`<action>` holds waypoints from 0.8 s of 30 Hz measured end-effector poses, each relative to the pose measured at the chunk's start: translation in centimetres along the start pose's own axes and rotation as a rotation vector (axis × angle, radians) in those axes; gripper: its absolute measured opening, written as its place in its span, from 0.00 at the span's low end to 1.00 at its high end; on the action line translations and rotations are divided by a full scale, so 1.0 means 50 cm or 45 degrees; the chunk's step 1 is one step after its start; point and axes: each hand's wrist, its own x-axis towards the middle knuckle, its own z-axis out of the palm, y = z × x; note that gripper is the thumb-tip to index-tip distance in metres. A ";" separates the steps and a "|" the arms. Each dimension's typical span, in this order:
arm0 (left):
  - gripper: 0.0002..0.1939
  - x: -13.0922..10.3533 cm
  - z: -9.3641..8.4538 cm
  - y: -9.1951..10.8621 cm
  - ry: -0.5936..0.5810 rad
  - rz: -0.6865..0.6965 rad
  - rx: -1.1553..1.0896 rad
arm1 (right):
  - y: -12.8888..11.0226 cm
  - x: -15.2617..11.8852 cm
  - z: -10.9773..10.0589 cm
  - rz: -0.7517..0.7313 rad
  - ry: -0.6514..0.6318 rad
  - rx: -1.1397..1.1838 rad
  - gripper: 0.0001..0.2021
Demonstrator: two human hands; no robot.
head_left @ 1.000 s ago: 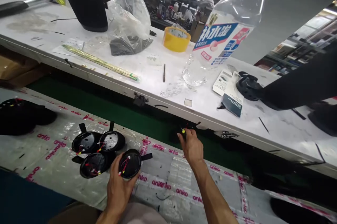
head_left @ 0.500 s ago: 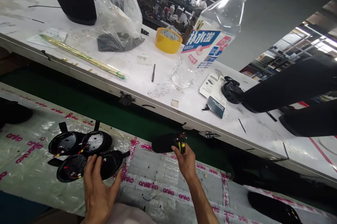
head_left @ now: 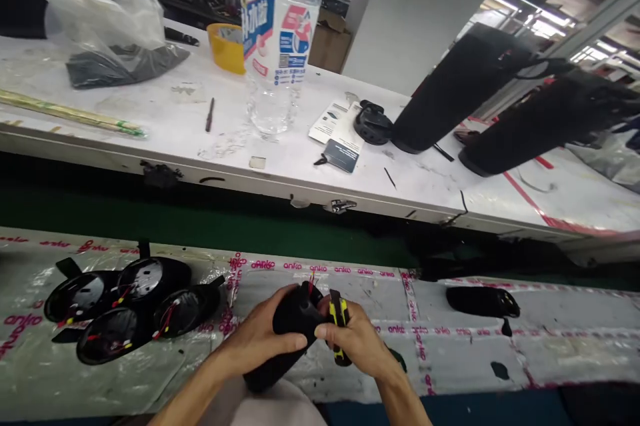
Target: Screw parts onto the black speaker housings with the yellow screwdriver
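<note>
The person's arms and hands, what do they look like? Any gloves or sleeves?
Each grip is just a bare human hand, with no gloves: the left grip and the right grip. No sleeves show on the left forearm or right forearm, and no watch either. Some fingers are hidden.

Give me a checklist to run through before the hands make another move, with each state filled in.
1. Left hand around the black cylinder: ok.
2. Right hand holding the yellow-black tool: ok.
3. Wires clear of the tool: cannot tell; red ones poke up at the cylinder's end, their lower parts hidden.
4. Four shells set down on the lower bench: ok, grouped left of the hands.
5. Bottle upright on the table: ok.
</note>
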 end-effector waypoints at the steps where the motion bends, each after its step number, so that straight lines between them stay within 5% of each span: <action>1: 0.38 0.006 0.005 0.004 -0.077 0.003 -0.023 | 0.008 -0.006 0.007 0.004 0.021 -0.015 0.18; 8: 0.35 0.025 0.062 -0.085 0.159 -0.354 0.507 | 0.111 -0.043 0.095 0.094 0.498 -0.301 0.18; 15: 0.32 0.039 0.099 -0.182 0.037 -0.310 0.797 | 0.204 -0.067 0.198 0.288 0.432 -0.592 0.18; 24: 0.35 0.024 0.119 -0.207 0.036 -0.206 0.939 | 0.214 -0.050 0.205 0.353 0.267 -0.810 0.14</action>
